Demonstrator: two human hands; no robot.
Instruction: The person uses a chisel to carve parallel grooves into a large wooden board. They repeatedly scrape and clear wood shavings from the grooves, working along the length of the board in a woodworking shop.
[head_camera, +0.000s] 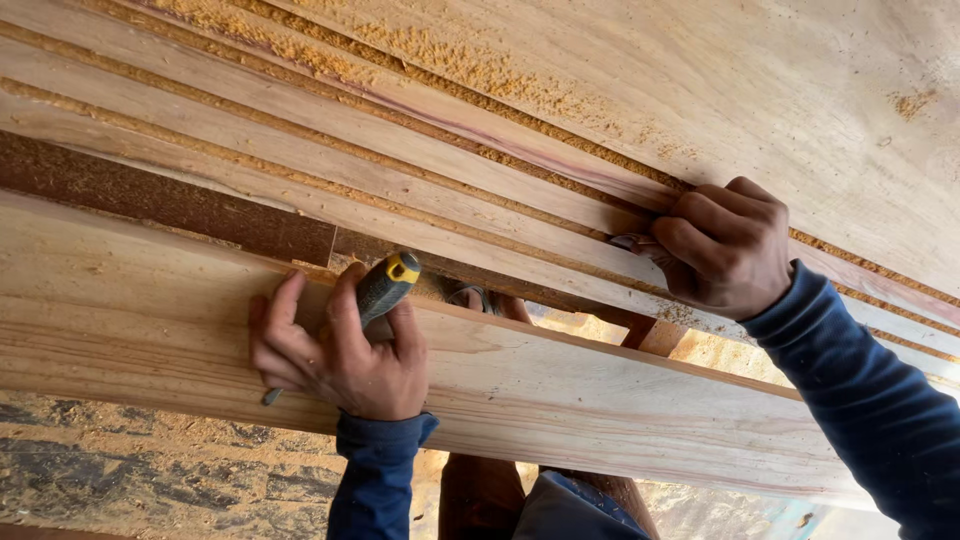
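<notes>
Now left hand (340, 355) grips chisel (385, 285) against plank (600, 390).

planks (620, 390) – raw matt wood, sawdusty | tool handle (385, 285) – grey-yellow plastic

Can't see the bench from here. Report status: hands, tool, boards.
Left hand grips grey tool with yellow-capped handle, pressed on wide pale wooden plank. Right hand pinches edge of thin wooden strips. Orange sawdust across boards.

Two hands (340, 360) (725, 250), one screwdriver (385, 285), several stacked wooden planks (600, 390).
</notes>
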